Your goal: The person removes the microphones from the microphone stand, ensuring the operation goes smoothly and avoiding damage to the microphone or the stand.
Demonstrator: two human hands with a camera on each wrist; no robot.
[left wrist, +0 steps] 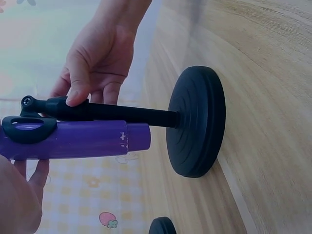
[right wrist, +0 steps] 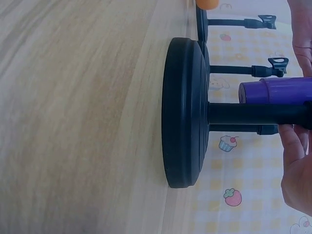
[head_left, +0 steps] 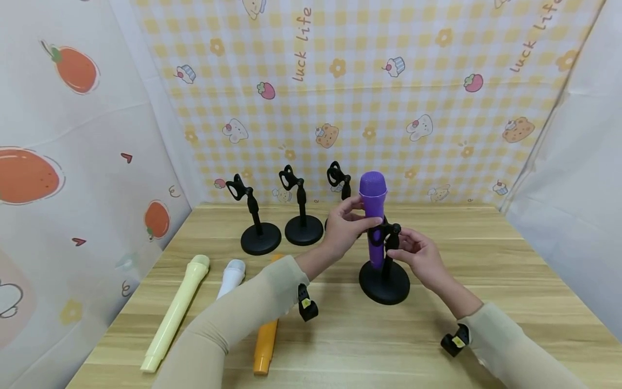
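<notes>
A purple microphone (head_left: 373,202) stands upright in the clip of a black desk microphone stand (head_left: 385,283). My left hand (head_left: 342,227) pinches the microphone's body just under its head, thumb in front. My right hand (head_left: 421,258) grips the stand's post below the clip between thumb and fingers. In the left wrist view the clip's ring wraps the purple barrel (left wrist: 92,139), whose lower end hangs beside the post (left wrist: 141,116), above the round base (left wrist: 195,122). The right wrist view shows the same base (right wrist: 183,112) flat on the table, with the right hand (right wrist: 297,170) at the post.
Three more black stands with vacant clips line the back: left stand (head_left: 261,237), middle stand (head_left: 303,229), and a third stand (head_left: 346,189) partly behind my left hand. On the left lie a yellow microphone (head_left: 177,310), a white microphone (head_left: 232,275) and an orange microphone (head_left: 266,346), partly under my left arm.
</notes>
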